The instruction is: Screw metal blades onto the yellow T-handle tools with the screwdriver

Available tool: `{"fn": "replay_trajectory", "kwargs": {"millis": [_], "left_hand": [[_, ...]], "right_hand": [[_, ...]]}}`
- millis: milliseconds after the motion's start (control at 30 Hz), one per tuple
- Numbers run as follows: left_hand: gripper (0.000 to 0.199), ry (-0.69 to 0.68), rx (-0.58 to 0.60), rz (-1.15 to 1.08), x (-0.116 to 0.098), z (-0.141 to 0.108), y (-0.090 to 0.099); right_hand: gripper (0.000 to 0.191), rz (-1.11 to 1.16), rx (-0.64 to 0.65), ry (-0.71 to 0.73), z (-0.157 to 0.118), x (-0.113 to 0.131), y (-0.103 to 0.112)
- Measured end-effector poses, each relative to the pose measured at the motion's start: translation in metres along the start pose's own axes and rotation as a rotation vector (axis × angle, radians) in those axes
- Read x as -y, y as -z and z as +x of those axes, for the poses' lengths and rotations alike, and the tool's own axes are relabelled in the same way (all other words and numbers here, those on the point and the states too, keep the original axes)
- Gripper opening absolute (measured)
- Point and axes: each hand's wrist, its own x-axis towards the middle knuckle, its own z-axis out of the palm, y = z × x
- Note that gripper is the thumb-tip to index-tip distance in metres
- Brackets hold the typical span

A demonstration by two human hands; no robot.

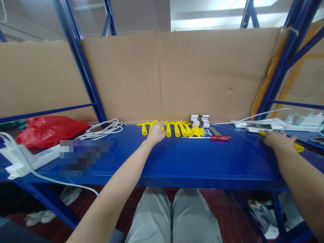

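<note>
Several yellow T-shaped plastic pieces [177, 130] with round hollow handles lie in a row at the back of the blue table. My left hand [156, 133] reaches into the row, fingers closed round one of them; a bit of yellow shows beside the fingers. Far to the right, my right hand [278, 138] is wrapped round another yellow piece [298, 147], whose two ends stick out on either side. Right of the row are small flat yellow parts [197, 131], a stack of white cards [199, 120] and a red-handled screwdriver [220, 138].
A red plastic bag [53, 130], coiled white cable [106, 130] and a white power strip [32, 162] occupy the left. Another power strip [268, 124] lies at the right rear. Cardboard [202, 74] walls the back between blue posts [83, 67].
</note>
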Motion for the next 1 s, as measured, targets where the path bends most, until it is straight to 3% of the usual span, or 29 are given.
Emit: {"fn": "replay_trajectory", "kwargs": {"millis": [67, 100, 333, 467, 567, 667, 867, 1000], "left_hand": [[0.03, 0.111, 0.027, 0.066, 0.001, 0.0, 0.005], [0.03, 0.169, 0.049, 0.098, 0.0, 0.0, 0.008], [0.036, 0.464, 0.168, 0.308, -0.002, -0.004, 0.026], [0.046, 0.633, 0.221, 0.361, 0.01, -0.006, 0.031], [0.054, 0.733, 0.272, 0.318, 0.025, -0.008, 0.03], [0.051, 0.722, 0.279, 0.259, 0.038, -0.009, 0.024], [0.043, 0.628, 0.235, 0.223, 0.05, -0.011, 0.014], [0.042, 0.611, 0.233, 0.204, 0.052, -0.012, 0.015]], "right_hand": [[0.033, -0.03, 0.127, -0.04, -0.005, 0.009, 0.013], [0.037, -0.035, 0.112, -0.014, -0.008, 0.016, 0.021], [0.043, 0.106, -0.214, 0.341, -0.032, 0.099, 0.077], [0.04, 0.303, -0.313, 0.399, -0.035, 0.153, 0.093], [0.038, 0.497, -0.388, 0.403, -0.036, 0.181, 0.09], [0.035, 0.645, -0.393, 0.421, -0.042, 0.195, 0.076], [0.031, 0.749, -0.182, 0.628, -0.055, 0.194, 0.048], [0.029, 0.803, -0.054, 0.63, -0.053, 0.193, 0.042]]}}
